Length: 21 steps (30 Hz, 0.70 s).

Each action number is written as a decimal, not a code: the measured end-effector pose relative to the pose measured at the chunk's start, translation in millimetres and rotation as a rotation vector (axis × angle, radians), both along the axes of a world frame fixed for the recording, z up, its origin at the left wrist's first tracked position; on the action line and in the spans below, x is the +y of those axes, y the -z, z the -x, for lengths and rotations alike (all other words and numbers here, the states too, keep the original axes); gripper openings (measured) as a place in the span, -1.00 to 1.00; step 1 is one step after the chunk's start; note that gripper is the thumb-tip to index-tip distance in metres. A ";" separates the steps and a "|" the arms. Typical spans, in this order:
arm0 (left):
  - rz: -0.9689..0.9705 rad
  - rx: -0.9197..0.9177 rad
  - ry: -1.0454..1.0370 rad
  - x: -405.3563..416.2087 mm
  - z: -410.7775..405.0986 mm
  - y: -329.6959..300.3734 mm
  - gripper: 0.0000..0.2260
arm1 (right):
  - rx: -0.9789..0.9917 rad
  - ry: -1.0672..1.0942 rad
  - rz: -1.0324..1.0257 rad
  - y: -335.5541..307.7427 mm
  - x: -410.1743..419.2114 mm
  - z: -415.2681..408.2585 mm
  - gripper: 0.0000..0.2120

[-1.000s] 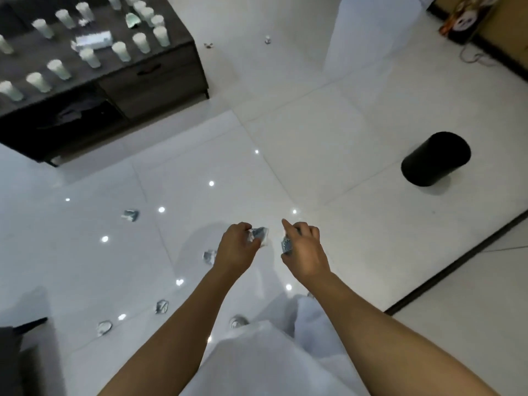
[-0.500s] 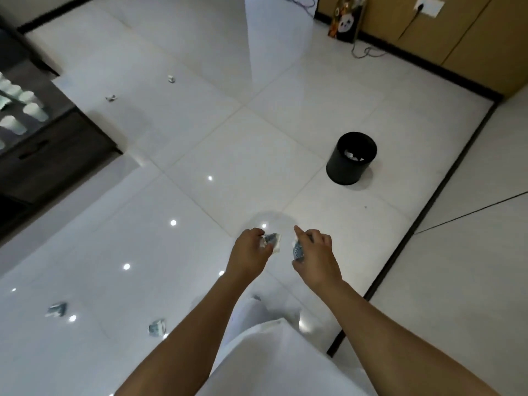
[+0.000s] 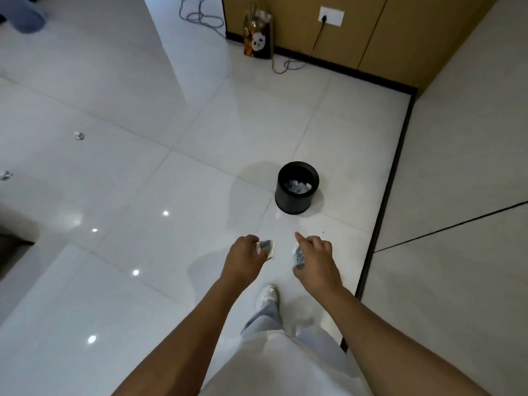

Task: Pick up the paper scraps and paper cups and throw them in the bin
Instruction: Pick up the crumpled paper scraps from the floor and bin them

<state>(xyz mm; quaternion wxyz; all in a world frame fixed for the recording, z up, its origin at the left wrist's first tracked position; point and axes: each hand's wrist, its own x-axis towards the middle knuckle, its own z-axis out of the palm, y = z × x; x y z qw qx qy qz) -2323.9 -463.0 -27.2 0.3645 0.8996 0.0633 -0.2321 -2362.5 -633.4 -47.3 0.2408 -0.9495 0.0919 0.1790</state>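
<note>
A round black bin [image 3: 297, 202] stands on the white tiled floor ahead of me, with white paper scraps inside it. My left hand [image 3: 244, 260] grips a crumpled paper scrap [image 3: 268, 248] that sticks out past the fingers. My right hand [image 3: 314, 257] holds another crumpled scrap [image 3: 298, 256] against the palm, its index finger pointing forward. Both hands hang in the air short of the bin, level with each other. Two more scraps lie on the floor at the far left [image 3: 79, 135] and at the left edge [image 3: 5, 175].
A dark strip [image 3: 383, 201] edges the floor on the right, beside a grey wall. A brown panelled wall with a socket [image 3: 331, 15] and a plugged cable is at the back, a panda gift bag [image 3: 258, 32] against it. My shoe [image 3: 267, 295] steps forward.
The view has swung right, away from the dark cabinet with cups, and the bin has come nearer and to the middle. Both hands still hold their scraps.
</note>
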 end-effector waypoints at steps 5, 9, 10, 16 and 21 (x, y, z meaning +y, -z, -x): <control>-0.003 0.005 0.047 -39.7 -84.1 -3.3 -0.63 | 0.007 0.058 0.005 0.4 -40.4 -75.1 -0.30; -0.008 0.026 0.035 -73.8 -144.9 3.0 -0.63 | 0.041 0.050 0.009 9.7 -76.6 -132.2 -0.30; -0.005 0.026 0.025 -83.3 -161.0 5.8 -0.63 | 0.053 0.036 0.017 13.4 -87.0 -148.2 -0.30; -0.011 0.038 -0.084 -144.2 -258.0 23.2 -0.66 | 0.096 -0.059 0.021 32.7 -154.8 -259.2 -0.29; -0.023 0.093 -0.171 -186.7 -316.8 34.7 -0.75 | 0.143 -0.123 0.031 46.2 -196.0 -333.4 -0.30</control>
